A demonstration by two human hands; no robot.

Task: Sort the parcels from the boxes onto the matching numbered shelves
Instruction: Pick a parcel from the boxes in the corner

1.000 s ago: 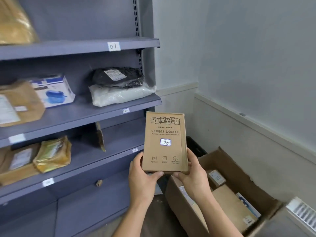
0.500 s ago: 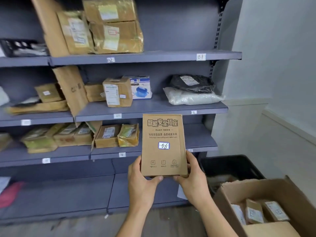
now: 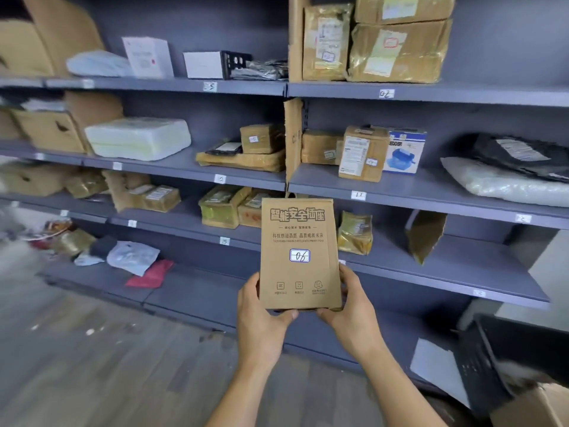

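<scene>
Before shelves (image 3: 400, 189), left hand (image 3: 261, 315), right hand (image 3: 354, 315) grip parcel (image 3: 300, 254) (upright, marked 06).

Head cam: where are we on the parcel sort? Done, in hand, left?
Done: many parcels already sit on tagged shelves, e.g. taped boxes above tag 02. In hand: left hand and right hand hold a flat brown box whose label reads 06, upright, off any shelf. Left: find shelf 06; no readable tag here says 06. The carton at lower right shows only a corner; contents unseen.
</scene>
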